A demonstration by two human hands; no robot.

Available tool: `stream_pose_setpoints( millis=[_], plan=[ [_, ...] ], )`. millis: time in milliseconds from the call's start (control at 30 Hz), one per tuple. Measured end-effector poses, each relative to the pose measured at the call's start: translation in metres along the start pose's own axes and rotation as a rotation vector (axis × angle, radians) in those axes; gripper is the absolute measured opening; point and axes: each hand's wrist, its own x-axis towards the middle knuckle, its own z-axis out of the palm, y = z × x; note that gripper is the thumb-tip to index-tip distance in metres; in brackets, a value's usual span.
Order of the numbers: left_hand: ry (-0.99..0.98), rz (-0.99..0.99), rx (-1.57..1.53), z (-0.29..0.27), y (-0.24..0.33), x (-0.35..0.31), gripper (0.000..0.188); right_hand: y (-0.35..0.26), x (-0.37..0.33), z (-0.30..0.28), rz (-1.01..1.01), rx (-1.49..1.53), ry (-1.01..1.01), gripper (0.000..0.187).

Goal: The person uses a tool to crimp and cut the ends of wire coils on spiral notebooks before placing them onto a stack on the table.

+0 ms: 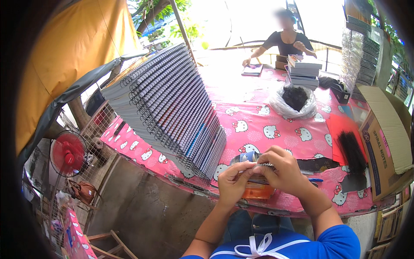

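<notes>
Close to the table's near edge, both my hands are closed at the top edge of a spiral notebook (258, 192). Orange shows on its lower part and blue on the part behind my fingers. My left hand (235, 179) pinches the edge from the left, thumb and fingertips together. From the right, my right hand (282, 170) grips the same edge, fingers bent over it and the thumb meeting the left one. My fingers hide most of the binding. Just left stands a tall leaning stack of spiral notebooks (177, 112), their coils facing me.
A pink patterned cloth covers the table (241, 125). On it lie a plastic bag of black coils (295, 98), loose black coils (351, 151), a blue pen (315, 180) and a book stack (304, 71). An open carton (384, 146) stands right; a person (286, 43) works across.
</notes>
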Motion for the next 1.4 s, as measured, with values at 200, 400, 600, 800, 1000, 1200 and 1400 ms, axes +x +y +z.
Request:
stream_pose_setpoints(
  millis=[200, 400, 600, 800, 1000, 1200, 1400],
  plan=[
    [0.031, -0.013, -0.149, 0.004, -0.004, 0.005, 0.014, -0.001, -0.001, 0.004, -0.021, -0.054, 0.009, 0.01],
    [-0.059, 0.182, 0.414, -0.02, 0.037, 0.019, 0.02, -0.006, 0.014, -0.015, 0.039, -0.165, -0.374, 0.034],
    [0.756, 0.744, 0.693, -0.145, 0.182, 0.067, 0.041, 0.01, 0.183, -0.098, 0.239, 0.227, 0.541, 0.028],
    [0.686, 0.232, 0.196, -0.21, 0.215, 0.21, 0.101, 0.03, 0.363, -0.01, 0.032, 0.503, 0.414, 0.031],
    [0.832, 0.349, 0.733, -0.207, 0.214, 0.202, 0.078, 0.042, 0.36, 0.083, 0.154, 0.387, 0.179, 0.037],
    [0.985, 0.689, 0.67, -0.23, 0.205, 0.224, 0.052, 0.025, 0.338, 0.068, -0.038, 0.047, 0.437, 0.06],
    [0.941, 0.917, 0.428, -0.187, 0.224, 0.138, 0.032, 0.065, 0.073, 0.037, -0.003, -0.331, -0.825, 0.095]
  ],
)
